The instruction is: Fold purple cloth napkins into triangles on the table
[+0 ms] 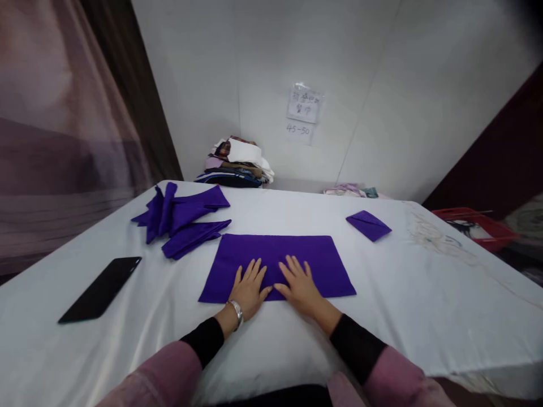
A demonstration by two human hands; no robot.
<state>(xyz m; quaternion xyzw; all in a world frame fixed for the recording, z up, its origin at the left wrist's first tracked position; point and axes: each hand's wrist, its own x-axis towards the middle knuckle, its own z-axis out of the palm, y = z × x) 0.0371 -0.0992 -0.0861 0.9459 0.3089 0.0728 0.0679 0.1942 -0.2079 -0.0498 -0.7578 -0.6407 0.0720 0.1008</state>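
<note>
A purple cloth napkin [280, 249] lies flat as a wide rectangle on the white-covered table [297, 345]. My left hand [250, 287] rests palm down on its near half, fingers stretched out. Beside it, my right hand [299, 285] also presses flat on the cloth, with the two thumbs almost touching. Toward the back right sits another purple napkin, folded into a small pointed packet [368, 225]. A loose heap of crumpled purple napkins [182, 215] is at the back left.
A black tablet or large phone [100, 289] lies on the left. Folded clothes [237, 164] are stacked by the wall, under a handwritten paper sign [304, 104]. More fabric [350, 190] lies along the back edge. A red basket [479, 226] stands beyond the right edge.
</note>
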